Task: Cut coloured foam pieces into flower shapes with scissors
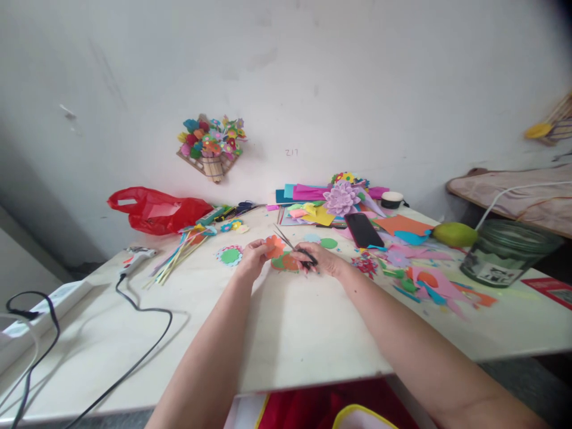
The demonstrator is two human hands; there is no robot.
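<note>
The person's left hand (253, 257) pinches an orange flower-shaped piece (274, 245) between thumb and fingers, just above the table (313, 328). The right hand (326, 261) grasps a pair of scissors (309, 257) by the dark handles, the blades slanting away from the person and toward the left hand. The blades lie close beside the orange piece; whether they touch it cannot be told.

Between the hands, lower down, lie a green piece (279, 262) and another orange piece (289, 262), partly overlapping. Just left of the left hand is a scalloped flower (230, 256) with a green round centre. Farther left there are thin pale sticks (172, 267), then a glue gun (139, 259) whose dark cord runs toward the near edge, and a white power strip (67, 298). Beyond the left hand, toward the wall, sits a red plastic bag (163, 211).

Just beyond the right hand lies a green oval (329, 243), and farther out a large purple flower (342, 198) rests by stacked coloured sheets (308, 192). To the right of that hand are a dark phone (364, 231), a red curly piece (364, 267) and scattered coloured scraps (435, 286). A greenish glass jar (500, 250) stands well to the right, near a yellow-green rounded object (454, 234).
</note>
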